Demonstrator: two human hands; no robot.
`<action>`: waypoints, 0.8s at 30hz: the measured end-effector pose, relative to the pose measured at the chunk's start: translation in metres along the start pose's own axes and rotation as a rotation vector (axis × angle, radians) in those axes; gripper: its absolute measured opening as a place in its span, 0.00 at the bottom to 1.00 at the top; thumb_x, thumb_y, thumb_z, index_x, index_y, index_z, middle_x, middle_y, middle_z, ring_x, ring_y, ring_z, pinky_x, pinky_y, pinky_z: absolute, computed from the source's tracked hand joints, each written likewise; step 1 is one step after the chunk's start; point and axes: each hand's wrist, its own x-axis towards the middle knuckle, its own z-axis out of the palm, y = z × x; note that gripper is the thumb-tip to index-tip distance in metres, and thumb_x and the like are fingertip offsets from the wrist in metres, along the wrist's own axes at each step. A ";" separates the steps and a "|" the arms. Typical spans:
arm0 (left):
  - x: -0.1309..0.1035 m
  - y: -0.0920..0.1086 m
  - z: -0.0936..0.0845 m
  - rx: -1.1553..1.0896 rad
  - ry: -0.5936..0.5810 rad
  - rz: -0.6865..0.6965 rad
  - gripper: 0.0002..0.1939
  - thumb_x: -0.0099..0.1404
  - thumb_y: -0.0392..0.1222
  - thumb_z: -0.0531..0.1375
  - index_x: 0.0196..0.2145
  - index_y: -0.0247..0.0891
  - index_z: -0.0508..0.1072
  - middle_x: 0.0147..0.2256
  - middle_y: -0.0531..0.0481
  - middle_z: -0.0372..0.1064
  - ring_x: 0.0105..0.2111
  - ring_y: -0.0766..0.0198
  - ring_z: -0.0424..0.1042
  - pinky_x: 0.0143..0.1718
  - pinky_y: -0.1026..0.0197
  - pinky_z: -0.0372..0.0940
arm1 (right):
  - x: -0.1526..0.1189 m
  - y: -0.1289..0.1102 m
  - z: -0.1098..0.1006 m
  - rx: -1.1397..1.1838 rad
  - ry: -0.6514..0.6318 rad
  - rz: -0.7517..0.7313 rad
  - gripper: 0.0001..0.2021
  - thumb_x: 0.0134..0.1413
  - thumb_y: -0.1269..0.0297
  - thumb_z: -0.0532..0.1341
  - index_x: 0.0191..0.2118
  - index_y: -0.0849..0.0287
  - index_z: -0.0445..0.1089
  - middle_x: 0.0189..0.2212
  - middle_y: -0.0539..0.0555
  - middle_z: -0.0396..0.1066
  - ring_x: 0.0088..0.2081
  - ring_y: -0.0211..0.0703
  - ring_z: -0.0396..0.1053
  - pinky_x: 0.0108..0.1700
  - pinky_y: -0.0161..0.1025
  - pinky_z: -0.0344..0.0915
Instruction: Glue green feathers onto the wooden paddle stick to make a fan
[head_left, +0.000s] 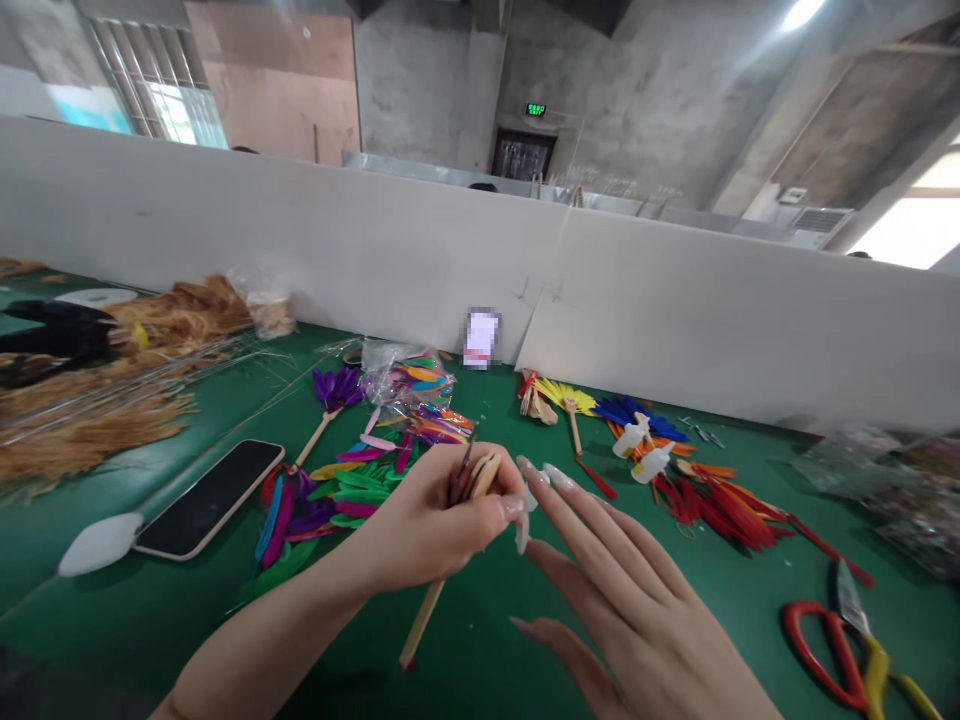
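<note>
Wooden stick [424, 618] sits in your left hand [446, 515], out in front of you over the green table [360, 640]. Your left fingers curl tight round it, thumb pressed along the near side. Its long axis runs aslant: the bare tail slopes down below the fist toward you and a little left, while the rounded head comes out above the fist, away from you and to the right. A slim dark piece lies against that head inside your grip; the fingers cover most of it, so it may be a feather quill, but you cannot be sure from this angle.

Your right hand [626, 590] is just right of the fist, palm down, fingers long and spread, with nothing seen in them. Its fingertips point left, toward your left thumb, and the head is the nearer end to them; the tail lies farther off, beyond the right thumb. Whether the right index tip touches the left hand is hard to tell. Glue bottles [649, 463] stand beyond your right knuckles.
</note>
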 end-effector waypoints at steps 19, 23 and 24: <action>0.002 -0.001 -0.011 0.509 0.111 0.072 0.05 0.58 0.31 0.55 0.26 0.37 0.64 0.20 0.60 0.51 0.19 0.73 0.49 0.20 0.68 0.47 | 0.000 -0.001 0.000 0.049 -0.024 0.057 0.15 0.63 0.59 0.49 0.43 0.57 0.71 0.59 0.56 0.60 0.61 0.46 0.54 0.54 0.43 0.64; 0.005 -0.004 -0.011 0.656 0.147 0.125 0.04 0.57 0.31 0.55 0.27 0.37 0.64 0.21 0.60 0.54 0.20 0.72 0.50 0.22 0.68 0.48 | 0.001 -0.005 0.005 0.029 -0.007 0.060 0.16 0.64 0.59 0.48 0.40 0.57 0.72 0.56 0.55 0.64 0.60 0.47 0.57 0.53 0.44 0.63; 0.005 -0.005 -0.011 0.699 0.148 0.142 0.03 0.57 0.32 0.56 0.28 0.37 0.65 0.21 0.60 0.55 0.20 0.72 0.50 0.22 0.68 0.48 | 0.001 -0.007 0.008 0.018 -0.001 0.064 0.16 0.64 0.59 0.48 0.40 0.57 0.72 0.55 0.56 0.66 0.59 0.47 0.57 0.53 0.44 0.63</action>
